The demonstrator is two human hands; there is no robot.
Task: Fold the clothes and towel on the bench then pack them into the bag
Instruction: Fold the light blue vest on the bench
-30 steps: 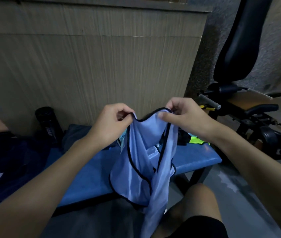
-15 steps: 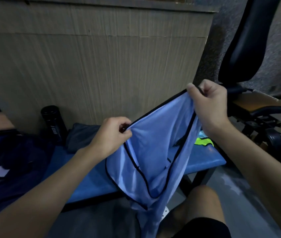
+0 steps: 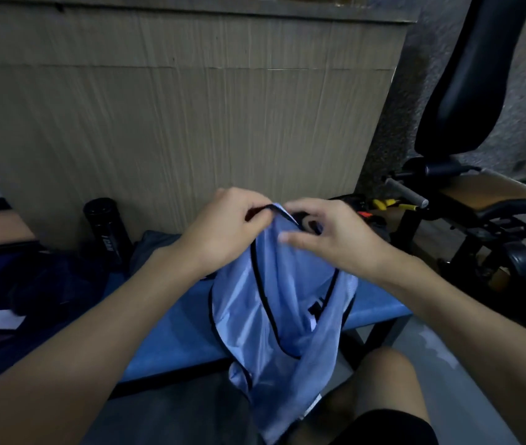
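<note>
A light blue mesh vest with black trim (image 3: 274, 316) hangs in the air over the near edge of the blue padded bench (image 3: 174, 332), its lower end dropping below the seat. The left hand (image 3: 226, 232) pinches its top edge. Just right of it, the blurred right hand (image 3: 332, 239) curls thumb and fingers round the same edge. A dark blue bag (image 3: 30, 284) lies far left.

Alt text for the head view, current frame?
A person's left hand and right hand pinch the top of a light blue vest with black trim, which hangs in front of a blue bench. A black bottle stands at left by a panelled wall.
</note>
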